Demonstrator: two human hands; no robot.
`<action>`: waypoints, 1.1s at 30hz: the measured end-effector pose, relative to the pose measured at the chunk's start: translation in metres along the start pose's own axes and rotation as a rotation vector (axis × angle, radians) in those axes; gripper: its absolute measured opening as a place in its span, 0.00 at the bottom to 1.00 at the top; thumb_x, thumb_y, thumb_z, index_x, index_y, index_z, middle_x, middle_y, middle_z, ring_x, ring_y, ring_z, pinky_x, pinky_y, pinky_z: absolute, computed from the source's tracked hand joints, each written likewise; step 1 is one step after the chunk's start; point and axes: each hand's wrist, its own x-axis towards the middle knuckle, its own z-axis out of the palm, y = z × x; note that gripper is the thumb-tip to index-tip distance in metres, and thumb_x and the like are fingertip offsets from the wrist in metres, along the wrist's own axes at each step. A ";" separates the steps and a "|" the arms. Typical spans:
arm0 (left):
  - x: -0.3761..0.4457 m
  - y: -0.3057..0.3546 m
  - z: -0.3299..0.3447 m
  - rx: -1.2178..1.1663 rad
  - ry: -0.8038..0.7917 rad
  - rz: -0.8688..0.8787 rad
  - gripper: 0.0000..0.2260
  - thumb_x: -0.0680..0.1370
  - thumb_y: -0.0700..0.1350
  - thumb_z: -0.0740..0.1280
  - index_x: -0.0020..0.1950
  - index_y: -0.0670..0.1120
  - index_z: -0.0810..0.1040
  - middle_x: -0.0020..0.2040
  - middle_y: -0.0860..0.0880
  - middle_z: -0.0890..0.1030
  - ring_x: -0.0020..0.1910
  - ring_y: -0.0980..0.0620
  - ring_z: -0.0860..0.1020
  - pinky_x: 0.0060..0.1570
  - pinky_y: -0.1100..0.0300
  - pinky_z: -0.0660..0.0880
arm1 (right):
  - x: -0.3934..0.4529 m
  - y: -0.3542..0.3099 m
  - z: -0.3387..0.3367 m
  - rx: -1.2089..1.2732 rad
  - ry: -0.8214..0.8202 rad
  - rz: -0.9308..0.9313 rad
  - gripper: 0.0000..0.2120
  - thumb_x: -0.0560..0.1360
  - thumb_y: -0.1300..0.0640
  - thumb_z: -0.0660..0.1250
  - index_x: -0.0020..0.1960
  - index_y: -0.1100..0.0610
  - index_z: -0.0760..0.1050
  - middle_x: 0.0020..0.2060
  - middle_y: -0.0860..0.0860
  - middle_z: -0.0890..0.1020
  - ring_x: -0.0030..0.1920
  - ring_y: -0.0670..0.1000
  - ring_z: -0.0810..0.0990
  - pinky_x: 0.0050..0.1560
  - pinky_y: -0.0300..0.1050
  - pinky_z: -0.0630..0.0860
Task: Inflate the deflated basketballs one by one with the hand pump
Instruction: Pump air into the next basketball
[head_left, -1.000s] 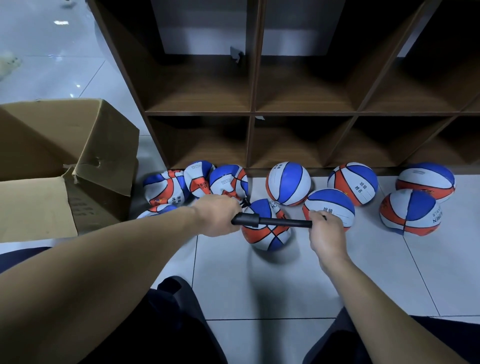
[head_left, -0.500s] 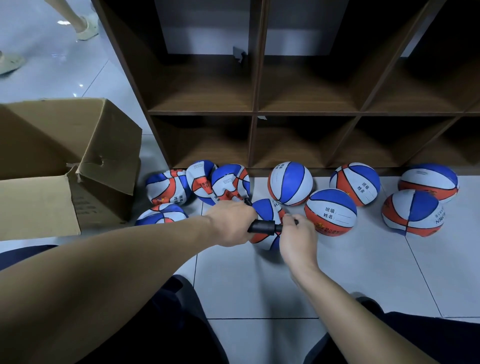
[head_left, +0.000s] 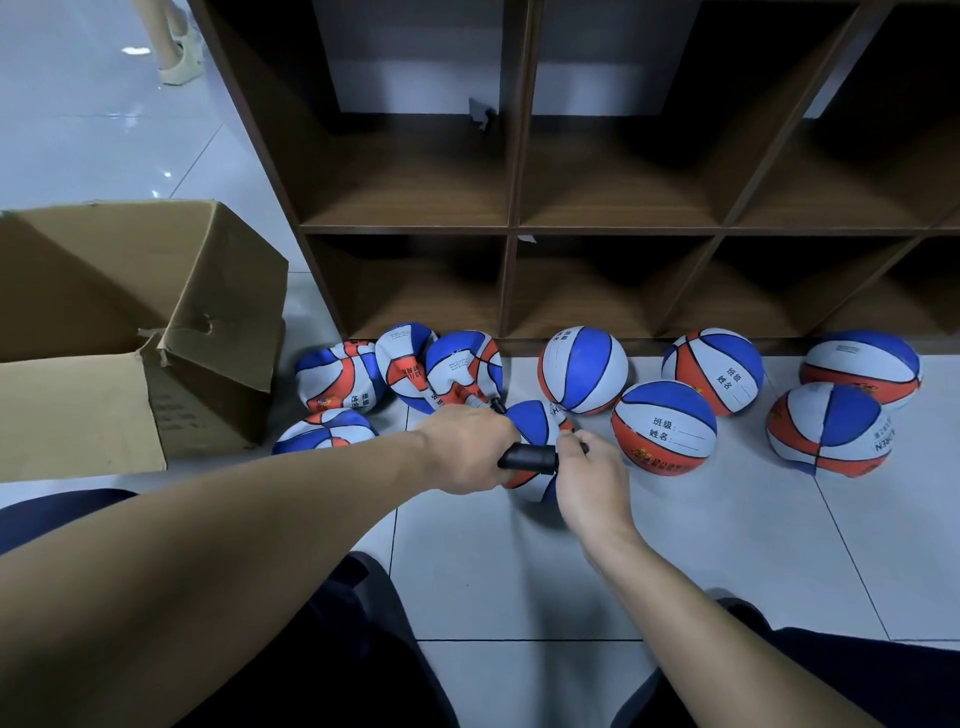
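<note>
While five round red, white and blue rubber basketballs (head_left: 664, 427) lie on the tiled floor by the shelf's foot and crumpled ones (head_left: 405, 371) cluster leftward, pumping is under way. Left hand (head_left: 467, 449) grips the black hand pump barrel (head_left: 529, 458); right hand (head_left: 589, 480) curls round its handle, apparently pushed in. Next: draw out.

Cardboard box (head_left: 130, 332) far left on floor. 4 flat basketballs (head_left: 405, 366) between box and shelf unit (head_left: 514, 228). Pump (head_left: 527, 458) over front ball (head_left: 530, 431). 5 round balls (head_left: 665, 426) right, before shelf.
</note>
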 end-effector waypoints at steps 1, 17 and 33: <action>0.001 -0.002 0.000 -0.022 -0.002 -0.004 0.09 0.81 0.53 0.68 0.43 0.51 0.77 0.38 0.51 0.80 0.39 0.48 0.79 0.34 0.55 0.70 | 0.002 -0.002 -0.003 0.005 0.001 0.003 0.15 0.84 0.54 0.62 0.39 0.58 0.73 0.33 0.52 0.75 0.36 0.54 0.71 0.39 0.49 0.68; -0.001 -0.017 -0.008 -0.051 -0.027 -0.132 0.10 0.81 0.53 0.67 0.42 0.51 0.78 0.37 0.52 0.78 0.36 0.51 0.76 0.35 0.55 0.73 | 0.017 -0.010 -0.034 0.081 0.229 0.016 0.20 0.80 0.61 0.62 0.30 0.52 0.63 0.25 0.45 0.67 0.33 0.53 0.65 0.36 0.50 0.62; 0.000 0.006 -0.001 -0.035 -0.024 -0.065 0.10 0.81 0.53 0.68 0.42 0.50 0.78 0.38 0.49 0.80 0.38 0.48 0.78 0.33 0.55 0.69 | 0.001 0.000 0.006 0.000 0.043 -0.018 0.15 0.84 0.54 0.62 0.38 0.53 0.72 0.36 0.51 0.76 0.37 0.55 0.73 0.40 0.51 0.72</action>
